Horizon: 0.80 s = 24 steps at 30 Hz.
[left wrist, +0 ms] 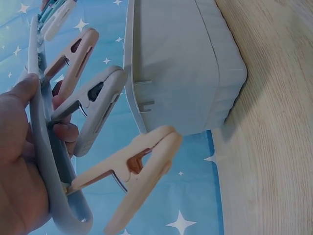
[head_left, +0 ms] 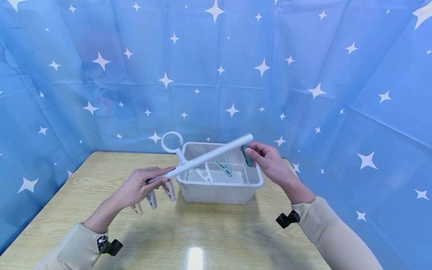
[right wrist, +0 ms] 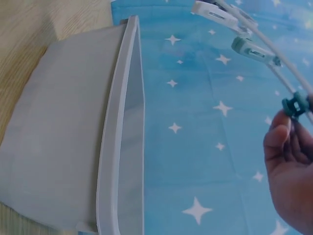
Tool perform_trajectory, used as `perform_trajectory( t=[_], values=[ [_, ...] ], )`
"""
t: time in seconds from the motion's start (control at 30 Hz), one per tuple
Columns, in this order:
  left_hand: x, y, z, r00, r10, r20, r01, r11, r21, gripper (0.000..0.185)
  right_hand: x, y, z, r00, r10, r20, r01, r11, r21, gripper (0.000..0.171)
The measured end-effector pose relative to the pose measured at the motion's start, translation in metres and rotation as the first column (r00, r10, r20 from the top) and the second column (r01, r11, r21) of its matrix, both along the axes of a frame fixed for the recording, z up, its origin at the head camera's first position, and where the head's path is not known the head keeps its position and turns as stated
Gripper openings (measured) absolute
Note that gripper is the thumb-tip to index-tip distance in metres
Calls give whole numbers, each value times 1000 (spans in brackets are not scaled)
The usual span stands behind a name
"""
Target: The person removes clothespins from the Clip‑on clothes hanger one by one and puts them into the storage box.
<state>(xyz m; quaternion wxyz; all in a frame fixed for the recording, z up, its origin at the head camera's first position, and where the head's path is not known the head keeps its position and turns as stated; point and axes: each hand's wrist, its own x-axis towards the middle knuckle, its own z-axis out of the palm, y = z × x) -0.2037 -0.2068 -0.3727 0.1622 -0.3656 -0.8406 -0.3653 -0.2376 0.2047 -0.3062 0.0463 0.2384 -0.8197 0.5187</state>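
A white clip hanger [head_left: 216, 153] with a ring-shaped hook [head_left: 163, 141] is held tilted, its right end higher. My left hand [head_left: 135, 187] grips the lower left end of its bar. With thumb and fingers, my right hand [head_left: 271, 163] pinches a dark green clip [head_left: 247, 157] at the raised end. Between the hands hang a light teal clip [head_left: 227, 169] and a white clip [head_left: 208, 175]. Near the left hand are a pinkish clip [head_left: 170, 190], a grey clip [head_left: 152, 200] and a beige clip [left wrist: 151, 169], all dangling from the bar.
A whitish plastic bin [head_left: 216, 194] stands on the wood-grain table [head_left: 155, 240], behind and below the hanger. Blue cloth with white stars [head_left: 202, 52] encloses the back and sides of the table.
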Motion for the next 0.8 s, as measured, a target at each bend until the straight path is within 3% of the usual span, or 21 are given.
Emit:
perform_trajectory(
  t=[0.17,0.5,0.8],
  values=[
    [0,0,-1,1000,6,-9,-6,1000,-7,43,-1,-2,1,995,-81,-55,84,995,57,29],
    [1,2,-4,999,-7,32,6,1000,3,41,0,-4,2,973,-133,-187,153,983,98,16],
    [2,3,-2,1000,11,21,-11,1000,6,42,1,-4,3,983,-120,-140,134,987,90,18]
  ],
)
